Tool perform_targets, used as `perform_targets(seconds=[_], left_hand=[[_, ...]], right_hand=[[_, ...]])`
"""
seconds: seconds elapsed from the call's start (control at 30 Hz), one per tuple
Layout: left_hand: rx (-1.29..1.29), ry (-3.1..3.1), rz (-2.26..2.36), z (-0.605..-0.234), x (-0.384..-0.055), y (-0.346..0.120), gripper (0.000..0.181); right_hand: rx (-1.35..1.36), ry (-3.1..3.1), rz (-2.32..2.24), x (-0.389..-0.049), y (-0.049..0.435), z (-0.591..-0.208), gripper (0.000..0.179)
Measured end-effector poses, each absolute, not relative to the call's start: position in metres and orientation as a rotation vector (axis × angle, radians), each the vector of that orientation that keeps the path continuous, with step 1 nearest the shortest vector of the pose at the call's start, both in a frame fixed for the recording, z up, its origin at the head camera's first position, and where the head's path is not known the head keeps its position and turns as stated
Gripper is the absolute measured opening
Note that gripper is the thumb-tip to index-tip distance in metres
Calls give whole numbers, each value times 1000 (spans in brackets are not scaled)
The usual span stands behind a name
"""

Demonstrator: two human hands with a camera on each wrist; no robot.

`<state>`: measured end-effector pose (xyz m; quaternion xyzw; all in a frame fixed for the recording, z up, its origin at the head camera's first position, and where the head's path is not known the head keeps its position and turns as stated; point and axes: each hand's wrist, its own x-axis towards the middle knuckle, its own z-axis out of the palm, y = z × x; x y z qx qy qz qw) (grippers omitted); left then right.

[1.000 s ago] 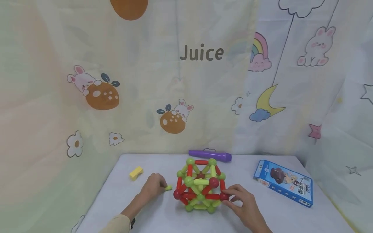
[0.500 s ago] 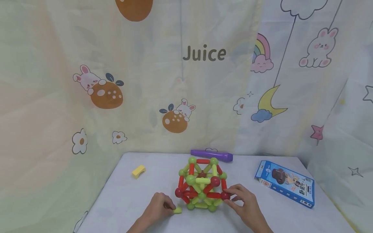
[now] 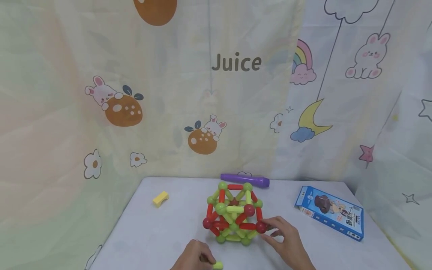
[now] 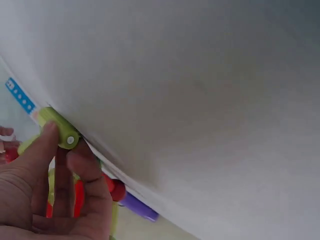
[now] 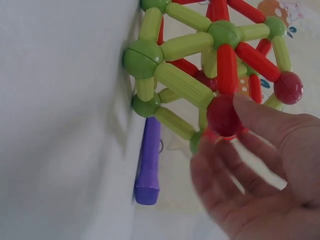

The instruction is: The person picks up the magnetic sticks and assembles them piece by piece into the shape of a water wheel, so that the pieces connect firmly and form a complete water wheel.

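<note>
A frame of red and green magnetic rods and balls [image 3: 234,226] stands in the middle of the table. My left hand [image 3: 195,255], low in the head view, pinches a loose light-green magnetic rod [image 4: 59,127] between thumb and fingers; a pale round dot shows on its end. The right hand [image 3: 285,240] holds a dark red ball [image 5: 223,116] at the frame's right corner, thumb on one side and fingers on the other. In the right wrist view, red and green rods meet at that ball. The left hand is in front of the frame, apart from it.
A yellow arched block [image 3: 160,199] lies at the left of the white table [image 3: 141,225]. Behind the frame is a purple microphone-shaped stick [image 3: 244,180]. A blue printed box [image 3: 332,212] lies at the right. A patterned curtain [image 3: 162,93] hangs behind the table.
My left hand has moved right and toward the near edge, carrying the green rod. The right hand stays at the red ball. The view shifted slightly at first.
</note>
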<state>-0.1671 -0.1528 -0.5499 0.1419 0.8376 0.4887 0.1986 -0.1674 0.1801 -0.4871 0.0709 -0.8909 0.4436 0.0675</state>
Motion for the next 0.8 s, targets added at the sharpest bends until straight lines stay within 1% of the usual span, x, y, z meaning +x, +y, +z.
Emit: perform_targets(seconds=[0.1, 0.17, 0.23, 0.3, 0.37, 0.5, 0.57, 0.67, 0.8], left_hand=[[476, 2402, 1277, -579, -177, -150, 14], [544, 2441, 1216, -598, -184, -147, 14], [650, 2465, 1183, -608, -187, -143, 11], [725, 2425, 1232, -608, -184, -137, 7], [794, 2389, 1283, -595, -178, -130, 5], [854, 2332, 1412, -539, -158, -116, 9], [895, 2360, 1440, -511, -149, -109, 11], [930, 2401, 1483, -487, -142, -100, 16], [951, 2405, 1562, -478, -140, -93, 18]], right_hand=[[127, -2755, 1186, -164, 180, -484, 44], [53, -2797, 1101, -160, 179, -481, 43], [38, -2829, 1097, -157, 180, -478, 36], [137, -2857, 1162, -153, 181, -478, 27], [345, -2869, 1296, -148, 182, -480, 22], [919, -2755, 1613, -145, 181, -488, 25], [1110, -2659, 1714, -145, 179, -493, 26], [1258, -2499, 1725, -144, 175, -499, 22], [1248, -2365, 1659, -141, 170, -499, 19]])
